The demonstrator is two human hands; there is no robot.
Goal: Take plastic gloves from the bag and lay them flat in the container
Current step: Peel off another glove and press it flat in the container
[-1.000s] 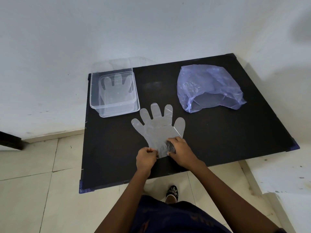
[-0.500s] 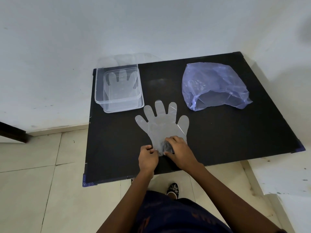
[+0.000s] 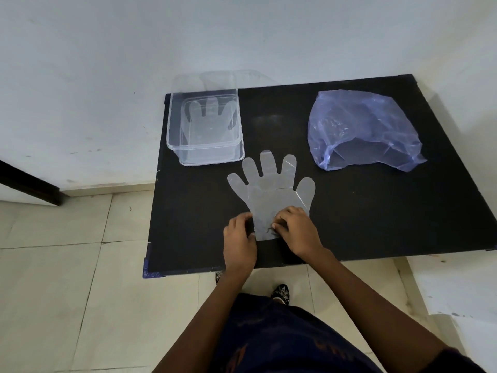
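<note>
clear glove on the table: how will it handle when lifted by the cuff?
Probably floppy: the glove is thin see-through film lying dead flat on the black table, so its fingers should droop. Likely very light and draft-prone. Creases near its thumb suggest it folds easily; both hands at the cuff may help keep it spread.

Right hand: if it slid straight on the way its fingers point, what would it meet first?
The right hand points up-left across the glove; past the glove's fingers, the clear container comes first, probably its near wall.
</note>
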